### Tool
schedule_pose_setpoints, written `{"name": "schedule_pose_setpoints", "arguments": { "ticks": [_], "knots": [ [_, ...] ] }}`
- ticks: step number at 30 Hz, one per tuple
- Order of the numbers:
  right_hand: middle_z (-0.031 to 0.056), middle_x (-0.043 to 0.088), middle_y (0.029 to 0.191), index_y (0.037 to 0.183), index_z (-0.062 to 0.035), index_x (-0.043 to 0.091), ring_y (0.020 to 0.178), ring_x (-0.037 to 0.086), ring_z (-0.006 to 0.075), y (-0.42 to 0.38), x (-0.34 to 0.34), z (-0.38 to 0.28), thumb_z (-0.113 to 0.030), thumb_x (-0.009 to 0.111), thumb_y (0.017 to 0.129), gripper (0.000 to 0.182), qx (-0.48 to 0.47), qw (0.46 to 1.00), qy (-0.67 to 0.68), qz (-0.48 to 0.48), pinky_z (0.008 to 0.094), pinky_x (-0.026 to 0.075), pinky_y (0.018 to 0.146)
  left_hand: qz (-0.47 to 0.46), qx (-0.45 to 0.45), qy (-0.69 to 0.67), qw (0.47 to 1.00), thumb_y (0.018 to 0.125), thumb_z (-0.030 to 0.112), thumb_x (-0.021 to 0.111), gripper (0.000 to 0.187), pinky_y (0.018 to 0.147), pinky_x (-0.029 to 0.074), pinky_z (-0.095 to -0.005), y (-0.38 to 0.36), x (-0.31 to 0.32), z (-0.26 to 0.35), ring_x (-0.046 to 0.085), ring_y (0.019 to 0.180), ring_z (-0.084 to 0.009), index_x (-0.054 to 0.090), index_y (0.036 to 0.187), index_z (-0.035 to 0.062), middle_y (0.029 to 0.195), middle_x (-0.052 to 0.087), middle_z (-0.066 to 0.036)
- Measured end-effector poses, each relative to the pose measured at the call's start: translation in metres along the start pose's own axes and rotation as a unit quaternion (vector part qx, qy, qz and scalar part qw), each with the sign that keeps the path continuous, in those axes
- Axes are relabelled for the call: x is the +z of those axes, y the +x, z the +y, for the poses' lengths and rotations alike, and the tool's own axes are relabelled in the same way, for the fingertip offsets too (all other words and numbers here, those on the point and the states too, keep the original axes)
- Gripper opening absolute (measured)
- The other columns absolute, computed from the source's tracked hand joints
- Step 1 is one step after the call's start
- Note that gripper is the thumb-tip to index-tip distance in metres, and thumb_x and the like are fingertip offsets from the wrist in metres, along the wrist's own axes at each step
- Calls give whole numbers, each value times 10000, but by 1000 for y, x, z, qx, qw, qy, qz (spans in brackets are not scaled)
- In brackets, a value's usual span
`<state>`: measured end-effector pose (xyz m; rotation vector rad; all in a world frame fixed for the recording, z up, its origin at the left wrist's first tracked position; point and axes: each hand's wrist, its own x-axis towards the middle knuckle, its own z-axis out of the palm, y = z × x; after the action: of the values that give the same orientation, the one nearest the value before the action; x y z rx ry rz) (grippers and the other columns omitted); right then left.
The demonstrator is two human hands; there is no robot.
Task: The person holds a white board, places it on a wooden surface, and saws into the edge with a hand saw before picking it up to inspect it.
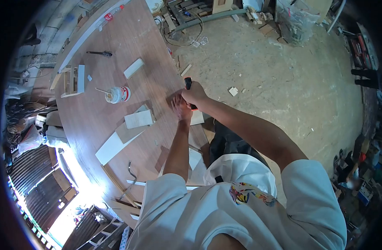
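At the table's right edge, my right hand [194,93] is closed around a black and orange tool [188,83], whose ends show above and below the fist. My left hand [181,108] lies beside it on the wooden table [161,62], fingers stretched out and close to the tool. A pale board piece [197,118] shows just below the hands, partly hidden by them. What lies under the left palm is hidden. White blocks [139,119] rest on the table to the left, and a jar [118,94] with a stick in it stands farther left.
A small white block [134,68], a dark brush-like tool [100,53] and a small wooden frame [73,81] are on the table. A long white board [116,146] lies nearer me. Wood scraps [233,91] lie on the floor at right, with a plastic bag [298,25] behind.
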<state>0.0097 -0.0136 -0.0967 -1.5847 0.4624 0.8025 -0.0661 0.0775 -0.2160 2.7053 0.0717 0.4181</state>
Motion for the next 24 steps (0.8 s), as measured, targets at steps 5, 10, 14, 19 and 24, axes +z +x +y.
{"name": "schedule_pose_setpoints", "arguments": {
  "ticks": [5, 10, 14, 19, 24],
  "knots": [
    [127, 552, 583, 699, 42, 532, 440, 551, 203, 5, -10, -15, -22, 515, 754, 86, 42, 996, 71, -31, 336, 432, 370, -9, -29, 25, 999, 749, 157, 589, 158, 773, 390, -441, 2, -2, 9, 509, 887, -314, 548, 859, 52, 905, 527, -116],
    [117, 529, 562, 682, 23, 519, 440, 532, 195, 52, 4, -36, -15, 493, 786, 114, 111, 989, 92, -17, 340, 433, 365, -16, -76, 39, 996, 760, 155, 586, 126, 766, 392, -434, 2, 9, 7, 512, 880, -311, 522, 785, 50, 883, 530, -120],
    [118, 540, 585, 709, 14, 543, 456, 542, 202, 32, 7, -37, -35, 517, 770, 82, 82, 995, 57, 9, 358, 456, 409, 18, -61, 51, 997, 774, 171, 571, 134, 778, 392, -422, 2, 5, 10, 521, 894, -307, 521, 799, 49, 868, 536, -116],
    [39, 484, 556, 833, -29, 510, 404, 465, 119, -40, -8, 23, -69, 546, 798, 65, -151, 986, -46, 52, 297, 365, 357, 53, -29, 42, 997, 792, 199, 548, 137, 792, 393, -412, -2, 7, 4, 526, 905, -307, 541, 826, 67, 864, 541, -109],
    [32, 498, 579, 843, -7, 532, 490, 506, 98, -79, -18, 80, -62, 580, 765, 107, -150, 978, 146, -6, 265, 404, 455, 13, -31, 54, 998, 782, 179, 566, 108, 786, 392, -387, 5, 10, 7, 512, 848, -288, 575, 819, 78, 847, 531, -92]
  ]
}}
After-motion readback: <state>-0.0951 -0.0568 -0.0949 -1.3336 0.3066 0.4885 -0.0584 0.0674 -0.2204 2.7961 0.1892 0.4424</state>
